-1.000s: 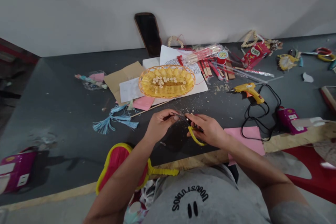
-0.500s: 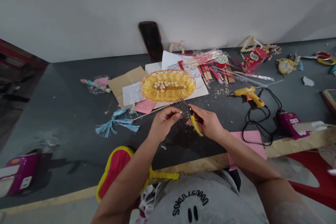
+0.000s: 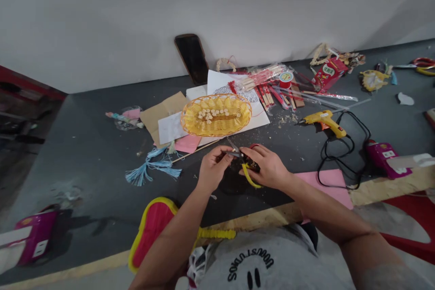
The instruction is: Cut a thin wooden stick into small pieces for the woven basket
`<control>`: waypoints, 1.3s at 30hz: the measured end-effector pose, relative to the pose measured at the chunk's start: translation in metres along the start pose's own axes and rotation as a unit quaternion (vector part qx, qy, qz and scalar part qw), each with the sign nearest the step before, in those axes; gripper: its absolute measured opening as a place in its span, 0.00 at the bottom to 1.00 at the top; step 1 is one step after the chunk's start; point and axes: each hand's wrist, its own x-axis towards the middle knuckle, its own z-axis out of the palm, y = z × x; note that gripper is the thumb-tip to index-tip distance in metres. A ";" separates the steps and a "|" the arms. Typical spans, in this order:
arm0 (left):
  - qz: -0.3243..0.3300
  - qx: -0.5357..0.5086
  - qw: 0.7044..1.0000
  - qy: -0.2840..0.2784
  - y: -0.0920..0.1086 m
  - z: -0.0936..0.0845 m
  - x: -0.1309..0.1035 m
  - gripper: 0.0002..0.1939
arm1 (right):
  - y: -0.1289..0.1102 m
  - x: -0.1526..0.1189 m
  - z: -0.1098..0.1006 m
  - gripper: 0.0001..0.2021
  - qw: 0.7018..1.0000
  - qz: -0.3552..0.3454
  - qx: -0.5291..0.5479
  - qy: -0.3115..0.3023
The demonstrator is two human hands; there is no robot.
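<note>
My right hand (image 3: 270,166) is closed round the handles of a pair of scissors (image 3: 251,179), one of whose handle loops is yellow. The blades are spread and point up and left, with one blade lying at my left fingertips. In a pinch between thumb and fingers, my left hand (image 3: 212,170) holds a small pale piece, mostly hidden by fingers and blade. Just beyond both hands stands a yellow woven basket (image 3: 217,129) with several small pale flower-like pieces in it. Pale crumbs are scattered on the dark table (image 3: 102,145) around the hands.
To the right lies a yellow glue gun (image 3: 324,122) with a looped black cord. A phone (image 3: 192,58) leans on the wall behind the basket. Blue tassels (image 3: 152,167) lie left, a red-labelled thread spool (image 3: 286,79) behind right, a pink sheet (image 3: 326,183) by my right forearm.
The scissors have swung left and their blades have opened, coming from beside the basket's edge to my left fingertips. My two hands are closer together. The whole view has shifted slightly.
</note>
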 end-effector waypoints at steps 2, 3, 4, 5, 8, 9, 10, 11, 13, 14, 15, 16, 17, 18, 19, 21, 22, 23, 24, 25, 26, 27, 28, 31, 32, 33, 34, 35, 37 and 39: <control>0.008 0.011 1.000 -0.001 -0.001 0.000 0.000 0.12 | 0.000 -0.001 0.002 0.27 1.000 0.005 -0.001 -0.001; 0.014 0.016 1.000 -0.002 -0.002 0.000 0.000 0.12 | 0.000 -0.001 0.002 0.27 1.000 0.007 -0.001 -0.001; 0.020 0.023 1.000 -0.004 -0.002 0.000 0.000 0.12 | 0.001 -0.001 0.003 0.27 1.000 0.007 -0.001 0.000; 0.027 0.032 0.999 -0.005 -0.003 0.000 0.000 0.11 | 0.001 -0.002 0.004 0.27 1.000 0.008 -0.003 0.001; 0.048 0.063 0.997 -0.009 -0.003 -0.001 0.001 0.09 | 0.002 -0.003 0.007 0.27 1.000 0.006 -0.015 0.001; 0.053 0.071 0.996 -0.009 -0.003 -0.001 0.000 0.09 | 0.002 -0.004 0.007 0.27 1.000 0.004 -0.020 0.002; 0.057 0.078 0.995 -0.009 -0.004 -0.002 0.000 0.08 | 0.002 -0.005 0.008 0.27 1.000 0.003 -0.025 0.002; 0.060 0.083 0.995 -0.009 -0.004 -0.002 0.000 0.08 | 0.001 -0.005 0.008 0.27 1.000 0.001 -0.029 0.000; 0.064 0.088 0.994 0.000 -0.007 -0.001 -0.001 0.08 | 0.000 -0.005 0.008 0.27 0.999 -0.003 -0.037 -0.005; 0.067 0.090 0.994 0.007 -0.008 0.000 -0.002 0.07 | -0.001 -0.005 0.008 0.27 0.999 -0.005 -0.042 -0.007; 0.071 0.093 0.993 0.012 -0.009 0.000 -0.002 0.07 | -0.001 -0.005 0.009 0.27 0.999 -0.006 -0.045 -0.009; 0.075 0.097 0.992 0.016 -0.010 0.001 -0.003 0.07 | -0.002 -0.005 0.008 0.27 0.999 -0.007 -0.049 -0.009; 0.078 0.103 0.991 0.019 -0.011 0.002 -0.004 0.07 | -0.003 -0.005 0.008 0.27 0.999 -0.008 -0.051 -0.009; 0.080 0.110 0.991 0.019 -0.011 0.002 -0.005 0.07 | -0.003 -0.005 0.008 0.27 0.998 -0.009 -0.054 -0.007; 0.080 0.114 0.990 0.018 -0.010 0.003 -0.006 0.07 | -0.004 -0.005 0.008 0.27 0.998 -0.010 -0.057 -0.006; 0.080 0.113 0.990 0.018 -0.008 0.004 -0.007 0.06 | -0.005 -0.005 0.007 0.27 0.998 -0.014 -0.063 -0.003; 0.079 0.110 0.991 0.017 -0.007 0.004 -0.008 0.06 | -0.005 -0.005 0.007 0.26 0.998 -0.018 -0.066 -0.001; 0.079 0.108 0.991 0.017 -0.006 0.005 -0.009 0.05 | -0.005 -0.005 0.006 0.26 0.997 -0.023 -0.068 0.001; 0.079 0.107 0.991 0.018 -0.004 0.005 -0.010 0.05 | -0.005 -0.005 0.006 0.25 0.997 -0.027 -0.069 0.004; 0.080 0.104 0.991 0.017 -0.003 0.006 -0.011 0.05 | -0.005 -0.005 0.006 0.25 0.997 -0.032 -0.068 0.006; 0.078 0.097 0.992 0.015 -0.002 0.006 -0.012 0.05 | -0.005 -0.005 0.006 0.25 0.997 -0.035 -0.065 0.008; 0.076 0.086 0.993 0.010 -0.001 0.007 -0.013 0.06 | -0.004 -0.006 0.006 0.26 0.997 -0.037 -0.061 0.008; 0.074 0.072 0.995 0.004 -0.001 0.007 -0.013 0.06 | -0.004 -0.006 0.006 0.26 0.998 -0.037 -0.056 0.009; 0.067 0.030 0.997 -0.024 -0.001 0.008 -0.015 0.07 | -0.004 -0.007 0.007 0.27 0.998 -0.038 -0.044 0.013; 0.068 0.023 0.997 -0.029 -0.001 0.008 -0.015 0.08 | -0.003 -0.007 0.007 0.27 0.998 -0.039 -0.042 0.016; 0.069 0.020 0.997 -0.032 -0.002 0.008 -0.014 0.08 | -0.003 -0.007 0.008 0.27 0.998 -0.041 -0.041 0.019; 0.070 0.022 0.997 -0.034 -0.002 0.008 -0.014 0.08 | -0.002 -0.007 0.008 0.27 0.998 -0.042 -0.040 0.021; 0.071 0.028 0.997 -0.034 -0.003 0.007 -0.014 0.07 | -0.002 -0.007 0.009 0.27 0.998 -0.044 -0.039 0.023; 0.077 0.057 0.995 -0.027 -0.004 0.006 -0.013 0.07 | -0.001 -0.007 0.010 0.26 0.998 -0.046 -0.040 0.027; 0.092 0.098 0.991 -0.017 -0.003 0.006 -0.014 0.06 | -0.001 -0.007 0.012 0.26 0.997 -0.044 -0.049 0.029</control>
